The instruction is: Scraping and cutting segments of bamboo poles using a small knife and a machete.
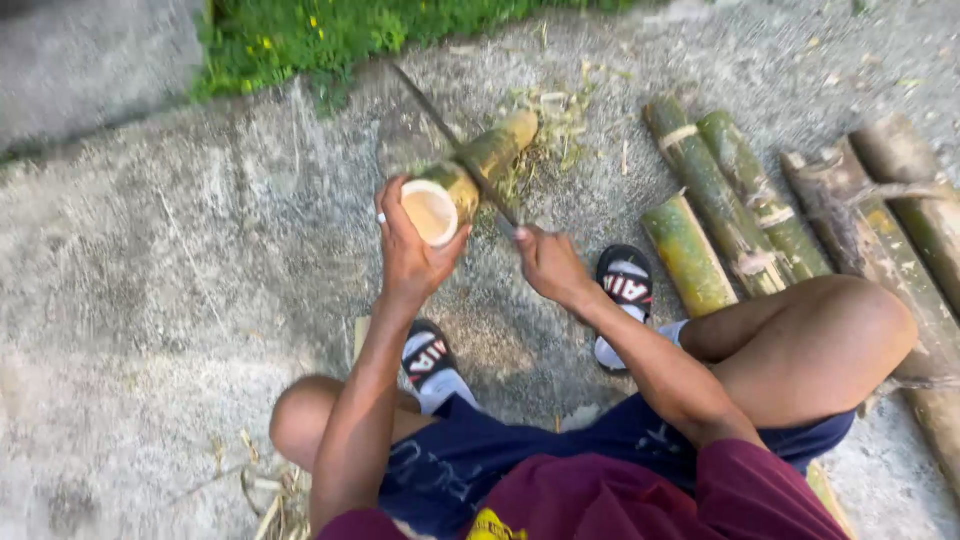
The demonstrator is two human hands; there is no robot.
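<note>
Bamboo section [470, 175] points away, open end nearest.

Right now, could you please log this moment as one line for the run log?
left hand: grips bamboo section at cut end | right hand: holds long blade across it | ground: concrete, bamboo poles at right

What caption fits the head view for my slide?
Left hand steadies a bamboo piece while right hand holds a long blade across it.
</note>
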